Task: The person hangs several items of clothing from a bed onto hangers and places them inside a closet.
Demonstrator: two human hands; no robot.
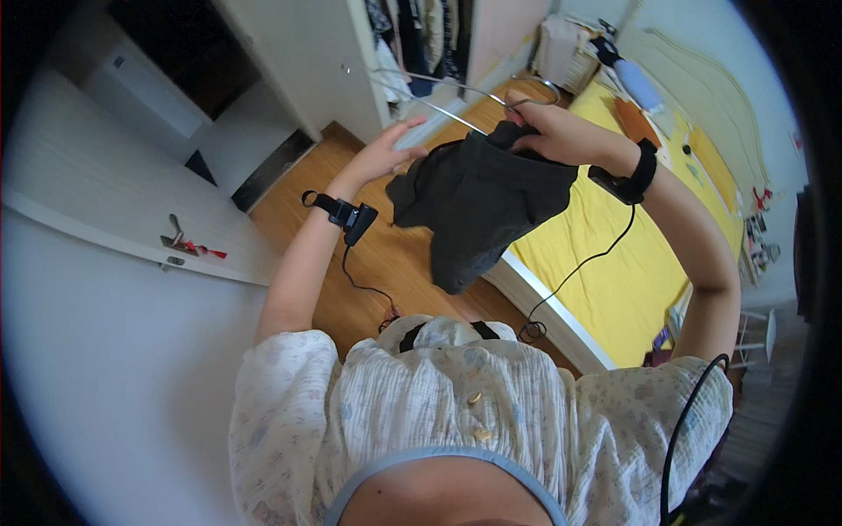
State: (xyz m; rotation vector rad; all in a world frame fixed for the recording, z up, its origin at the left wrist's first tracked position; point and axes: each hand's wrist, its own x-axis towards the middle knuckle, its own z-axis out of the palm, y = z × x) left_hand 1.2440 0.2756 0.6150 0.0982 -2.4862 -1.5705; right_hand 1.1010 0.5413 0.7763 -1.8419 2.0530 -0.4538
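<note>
A dark, nearly black garment (491, 197) hangs in front of me, bunched and folded, so its exact kind cannot be made out. My right hand (544, 130) is closed at its upper right, gripping a thin metal wire clothes hanger (452, 116) together with the cloth. The hanger's curved hook shows above that hand, and its long end points left toward the wardrobe. My left hand (386, 153) is open, fingers stretched, beside the garment's upper left edge; its thumb is close to the cloth, but whether they touch cannot be told. Both wrists carry black strapped devices with cables.
Beyond my hands is an open wardrobe (430, 44) with hanging clothes. A bed (605, 280) with a yellow sheet stands on the right, clothes lying on it. To the left is a white door (105, 188) with a handle. Wooden floor (351, 263) lies below.
</note>
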